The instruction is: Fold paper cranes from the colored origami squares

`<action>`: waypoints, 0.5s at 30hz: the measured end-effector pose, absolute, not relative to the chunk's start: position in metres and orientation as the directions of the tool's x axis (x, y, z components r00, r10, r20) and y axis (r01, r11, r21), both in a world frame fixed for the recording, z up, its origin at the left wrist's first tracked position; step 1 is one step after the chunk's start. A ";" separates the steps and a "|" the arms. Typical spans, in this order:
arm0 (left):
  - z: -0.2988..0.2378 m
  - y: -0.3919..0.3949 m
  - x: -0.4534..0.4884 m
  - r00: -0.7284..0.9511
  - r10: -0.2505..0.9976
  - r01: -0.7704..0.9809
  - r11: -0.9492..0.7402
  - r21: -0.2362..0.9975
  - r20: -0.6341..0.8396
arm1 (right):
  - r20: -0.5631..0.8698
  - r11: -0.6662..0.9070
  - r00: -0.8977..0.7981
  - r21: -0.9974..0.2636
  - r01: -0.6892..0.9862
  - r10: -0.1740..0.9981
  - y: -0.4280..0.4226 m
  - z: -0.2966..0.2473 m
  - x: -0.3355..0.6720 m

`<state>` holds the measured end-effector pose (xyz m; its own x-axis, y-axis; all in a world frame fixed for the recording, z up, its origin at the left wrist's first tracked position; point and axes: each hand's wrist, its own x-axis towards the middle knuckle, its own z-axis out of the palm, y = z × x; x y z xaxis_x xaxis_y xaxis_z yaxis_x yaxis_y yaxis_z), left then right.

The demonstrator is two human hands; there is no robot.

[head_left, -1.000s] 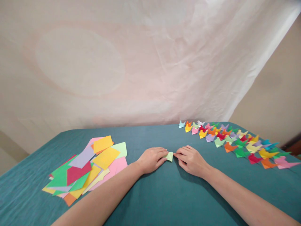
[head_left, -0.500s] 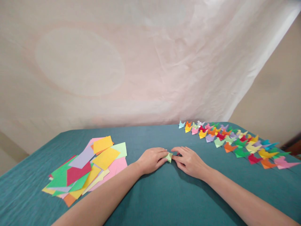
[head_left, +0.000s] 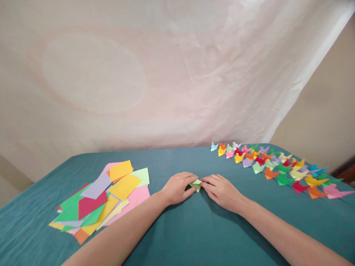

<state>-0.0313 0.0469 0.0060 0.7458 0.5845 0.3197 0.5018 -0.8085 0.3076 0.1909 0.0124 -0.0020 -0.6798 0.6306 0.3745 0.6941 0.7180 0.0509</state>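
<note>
A small folded piece of light green paper (head_left: 196, 184) is between my two hands, just above or on the teal cloth. My left hand (head_left: 181, 188) pinches its left side, thumb below and fingers above. From the right, my right hand (head_left: 220, 192) grips the paper's right edge between its fingertips. Part of the paper is hidden behind the fingers, and its upper layer stands slightly apart from the lower one.
Loose sheets of coloured paper (head_left: 122, 187) lie overlapping in a pile at the left. Rows of folded paper birds (head_left: 284, 180) in many colours stand at the right. The teal tablecloth (head_left: 177, 236) covers the table, and a pale hanging sheet (head_left: 177, 74) rises behind it.
The fingers of my right hand have closed onto the green paper's right edge. More of the paper now shows, with its layers spread apart. My left hand has barely shifted.
</note>
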 end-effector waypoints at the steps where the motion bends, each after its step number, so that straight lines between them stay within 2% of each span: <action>1: 0.005 0.047 -0.031 0.731 0.600 0.512 -0.798 0.319 0.325 | 0.372 0.712 -0.674 0.048 0.700 0.638 0.012 -0.002 0.190; 12: -0.001 0.049 -0.023 0.607 0.712 0.575 -0.700 0.424 0.352 | 0.406 0.682 -0.602 -0.076 0.728 0.688 0.005 -0.003 0.182; 15: 0.000 0.047 -0.021 0.598 0.723 0.595 -0.690 0.413 0.347 | 0.447 0.679 -0.553 -0.191 0.709 0.703 0.006 -0.007 0.184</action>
